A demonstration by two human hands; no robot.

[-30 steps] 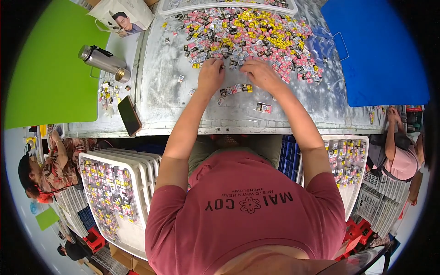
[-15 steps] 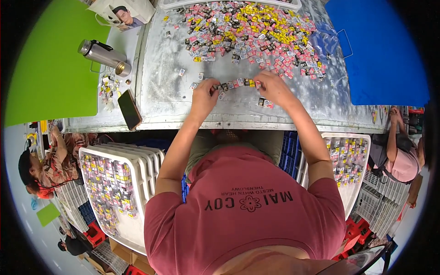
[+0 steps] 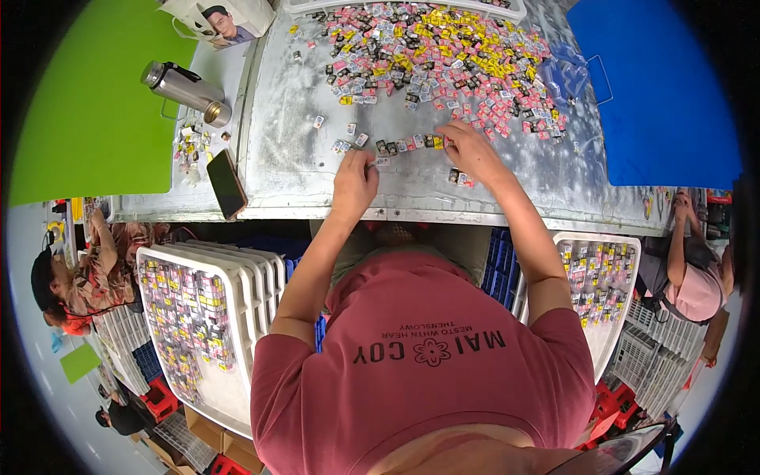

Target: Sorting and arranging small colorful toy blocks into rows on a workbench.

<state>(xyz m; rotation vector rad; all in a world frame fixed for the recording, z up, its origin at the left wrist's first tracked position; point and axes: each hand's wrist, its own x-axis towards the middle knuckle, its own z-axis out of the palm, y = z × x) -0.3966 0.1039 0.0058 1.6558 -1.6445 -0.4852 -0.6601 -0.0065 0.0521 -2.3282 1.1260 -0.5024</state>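
A row of small printed rectangular pieces (image 3: 410, 145), in black, pink, white and yellow, lies across the metal table in front of me. At its right end, the thumb and fingertips of my right hand (image 3: 473, 154) close on the last piece. Lower left of the row is my left hand (image 3: 355, 184), its fingers bent together; anything between them is hidden. Several loose white pieces (image 3: 361, 140) lie just beyond the left fingertips, and a white one (image 3: 383, 161) sits beside them. Below my right hand is a small cluster of pieces (image 3: 459, 178).
A large heap of similar pieces (image 3: 443, 59) spreads across the far table, beside clear plastic (image 3: 565, 75). A phone (image 3: 226, 184) and steel flask (image 3: 186, 87) stand left. White trays of pieces (image 3: 186, 317) flank me. Green (image 3: 95, 103) and blue boards (image 3: 657, 95) border the table.
My left hand has drawn back toward me from the row's left end, uncovering the dark pieces there. My right hand stays at the right end. The view has shifted slightly.
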